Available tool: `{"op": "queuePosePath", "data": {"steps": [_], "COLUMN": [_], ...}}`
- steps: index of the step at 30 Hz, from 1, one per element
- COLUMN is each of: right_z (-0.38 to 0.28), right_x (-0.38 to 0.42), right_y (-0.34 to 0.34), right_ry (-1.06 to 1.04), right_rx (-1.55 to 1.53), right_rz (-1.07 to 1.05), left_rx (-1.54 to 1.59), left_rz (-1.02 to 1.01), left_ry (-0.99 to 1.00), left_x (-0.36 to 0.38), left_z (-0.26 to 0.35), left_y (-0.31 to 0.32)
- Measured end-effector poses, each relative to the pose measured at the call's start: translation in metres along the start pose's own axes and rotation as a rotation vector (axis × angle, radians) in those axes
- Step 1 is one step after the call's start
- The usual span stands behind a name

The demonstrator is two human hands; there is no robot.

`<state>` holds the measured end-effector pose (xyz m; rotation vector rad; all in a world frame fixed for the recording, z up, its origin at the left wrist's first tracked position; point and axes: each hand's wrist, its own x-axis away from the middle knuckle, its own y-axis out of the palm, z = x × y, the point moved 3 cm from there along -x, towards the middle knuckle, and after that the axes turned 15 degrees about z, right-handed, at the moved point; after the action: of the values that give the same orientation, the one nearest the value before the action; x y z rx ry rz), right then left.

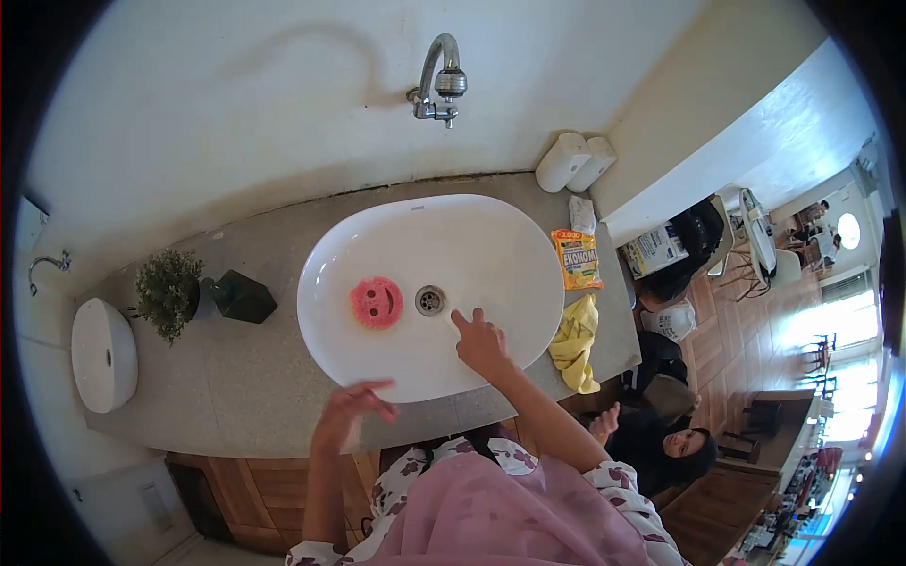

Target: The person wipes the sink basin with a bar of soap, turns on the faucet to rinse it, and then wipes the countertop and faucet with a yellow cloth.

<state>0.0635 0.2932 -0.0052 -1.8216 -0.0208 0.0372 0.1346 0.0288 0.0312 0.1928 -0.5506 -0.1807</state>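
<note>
My right hand is over the white oval sink basin, fingers apart and holding nothing. Its stretched-out index finger points toward the metal drain, just right of it. At the basin's front rim is my left hand, slightly blurred, with fingers spread and nothing in them. A pink round smiley-face sponge lies in the basin, left of the drain. Above the basin, a chrome faucet comes out of the wall.
Right of the basin are a yellow cloth, an orange-yellow packet and two white dispensers. A potted plant, dark green bottle and second basin stand left. A person is close by on the right.
</note>
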Motion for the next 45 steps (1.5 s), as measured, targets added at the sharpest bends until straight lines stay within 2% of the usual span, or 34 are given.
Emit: {"op": "queuePosePath", "data": {"steps": [2, 4, 6, 7, 9, 10, 12, 16, 19, 22, 24, 27, 31, 33, 40, 43, 45], "right_z": [0.000, -0.001, -0.001, 0.000, 0.002, 0.002, 0.003, 0.004, 0.005, 0.009, 0.010, 0.002, 0.000, -0.001, 0.001, 0.006, 0.011], "right_x": [0.000, -0.001, -0.001, 0.000, 0.000, 0.000, 0.000, 0.012, 0.021, 0.012, -0.012, -0.030, -0.005, 0.011, -0.018, -0.006, 0.009], "right_y": [0.000, 0.000, 0.000, 0.001, 0.003, 0.002, 0.000, -0.006, -0.008, 0.012, 0.018, 0.018, -0.001, -0.013, 0.006, -0.006, -0.020], "right_ry": [0.004, 0.007, 0.034, 0.033, 0.034, 0.033, 0.054, -0.019, -0.020, -0.038, -0.063, -0.042, -0.095, -0.040, 0.034, -0.036, -0.089], "right_rx": [0.001, 0.000, -0.001, -0.002, -0.012, -0.011, -0.031, 0.000, 0.052, 0.091, 0.059, 0.108, 0.079, 0.148, 0.063, 0.022, 0.075], "right_rz": [-0.010, -0.022, -0.045, -0.045, -0.038, -0.038, -0.067, -0.034, -0.172, -0.129, 0.016, -0.015, -0.099, -0.258, -0.070, -0.092, -0.253], "left_rx": [0.086, -0.153, -0.894, -0.895, -1.038, -1.036, -0.919, -0.861, -0.868, -0.852, -0.851, -0.828, -0.821, -0.837, -0.847, -0.872, -0.891], "left_rz": [0.332, 0.606, 0.867, 0.867, 1.012, 1.013, 0.902, 0.950, 0.953, 0.943, 0.944, 0.938, 0.960, 0.966, 0.964, 0.986, 0.981], "left_ry": [0.280, 0.500, 0.766, 0.766, 0.746, 0.747, 0.613, 0.551, 0.482, 0.518, 0.549, 0.561, 0.537, 0.557, 0.532, 0.512, 0.562], "left_x": [-0.021, -0.038, -0.057, -0.073, -0.104, -0.111, -0.123, -0.122, -0.122, -0.122, -0.123, -0.121, -0.118, -0.118, -0.118, -0.117, -0.118], "left_z": [0.001, 0.033, 0.051, 0.049, 0.038, 0.036, 0.033, 0.031, 0.032, 0.029, 0.029, 0.031, 0.034, 0.034, 0.036, 0.038, 0.036], "left_y": [-0.033, -0.042, -0.052, -0.058, -0.071, -0.073, -0.076, -0.074, -0.074, -0.075, -0.075, -0.073, -0.071, -0.069, -0.067, -0.067, -0.068]}}
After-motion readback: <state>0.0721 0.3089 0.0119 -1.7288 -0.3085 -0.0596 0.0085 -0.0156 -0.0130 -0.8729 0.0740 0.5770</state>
